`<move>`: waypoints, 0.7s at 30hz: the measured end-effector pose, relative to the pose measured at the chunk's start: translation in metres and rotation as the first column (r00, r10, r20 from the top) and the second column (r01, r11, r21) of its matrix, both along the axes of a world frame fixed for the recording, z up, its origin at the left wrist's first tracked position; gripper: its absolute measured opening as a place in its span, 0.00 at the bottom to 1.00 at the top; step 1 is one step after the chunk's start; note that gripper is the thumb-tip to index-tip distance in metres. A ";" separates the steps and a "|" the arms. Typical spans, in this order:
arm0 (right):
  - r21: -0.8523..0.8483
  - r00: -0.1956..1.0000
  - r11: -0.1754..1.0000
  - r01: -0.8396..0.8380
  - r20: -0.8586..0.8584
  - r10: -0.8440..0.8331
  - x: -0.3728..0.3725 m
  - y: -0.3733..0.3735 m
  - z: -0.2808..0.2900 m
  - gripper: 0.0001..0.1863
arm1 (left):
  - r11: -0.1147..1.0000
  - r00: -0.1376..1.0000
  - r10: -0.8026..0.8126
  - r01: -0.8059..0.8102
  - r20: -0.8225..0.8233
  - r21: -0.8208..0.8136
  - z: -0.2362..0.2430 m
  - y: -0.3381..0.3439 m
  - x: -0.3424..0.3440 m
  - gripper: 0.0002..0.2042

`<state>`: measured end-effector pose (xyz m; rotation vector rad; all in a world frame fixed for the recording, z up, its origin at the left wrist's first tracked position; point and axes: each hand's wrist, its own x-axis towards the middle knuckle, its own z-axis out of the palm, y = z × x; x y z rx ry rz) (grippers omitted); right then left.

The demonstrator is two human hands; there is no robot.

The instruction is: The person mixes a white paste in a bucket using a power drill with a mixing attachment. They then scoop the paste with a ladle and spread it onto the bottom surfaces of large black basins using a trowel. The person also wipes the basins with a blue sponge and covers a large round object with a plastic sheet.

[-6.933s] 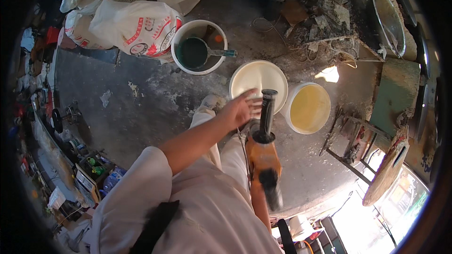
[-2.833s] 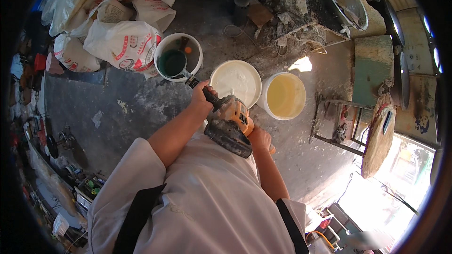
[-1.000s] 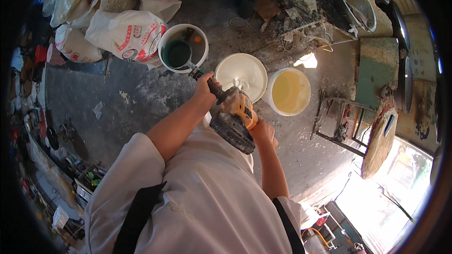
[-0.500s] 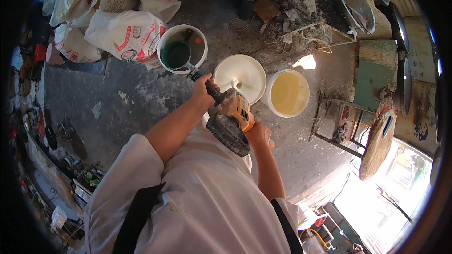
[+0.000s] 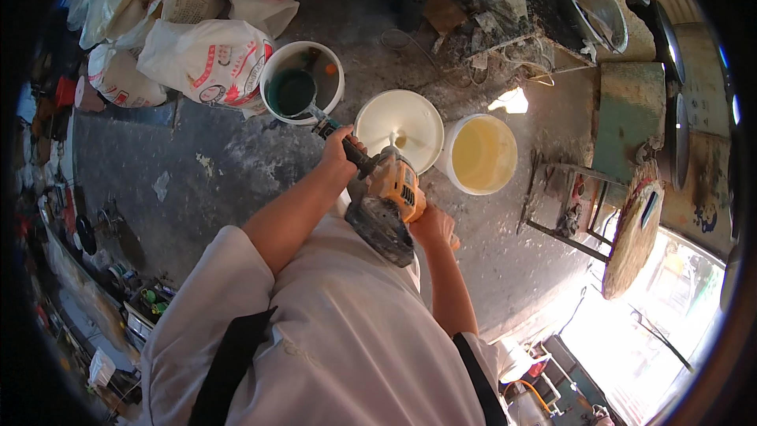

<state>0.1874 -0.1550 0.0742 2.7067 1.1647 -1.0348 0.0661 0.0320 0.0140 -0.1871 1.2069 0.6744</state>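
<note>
From where I stand, the orange-and-black power tool [image 5: 400, 187] hangs in front of the person's belly, its pale shaft [image 5: 393, 139] reaching into a cream-coloured bucket [image 5: 399, 92] at the tool's twelve o'clock. The left hand [image 5: 339, 156] is curled firmly round the black side handle [image 5: 362, 162]; the right hand [image 5: 430, 226] is wrapped round the tool's rear, its fingers partly hidden. At two o'clock is a white bucket [image 5: 452, 156] of yellowish liquid. Toward eleven, a third bucket [image 5: 339, 84] holds a dark-green dipper [image 5: 291, 93]; white sacks [image 5: 206, 57] slump at ten.
</note>
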 end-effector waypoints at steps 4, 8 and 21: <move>-0.032 1.000 0.999 -0.020 0.002 0.020 0.000 -0.003 -0.004 0.13 | 1.000 1.000 -0.001 0.001 0.003 -0.021 -0.004 -0.001 0.001 0.10; -0.016 1.000 1.000 -0.010 -0.006 0.009 0.000 -0.006 -0.005 0.13 | 0.999 0.999 0.000 -0.002 -0.039 -0.040 -0.003 -0.002 0.001 0.10; -0.010 0.998 0.999 -0.040 -0.042 0.039 0.002 -0.004 -0.009 0.13 | 0.999 0.998 0.006 -0.009 -0.067 -0.048 -0.005 -0.001 -0.002 0.10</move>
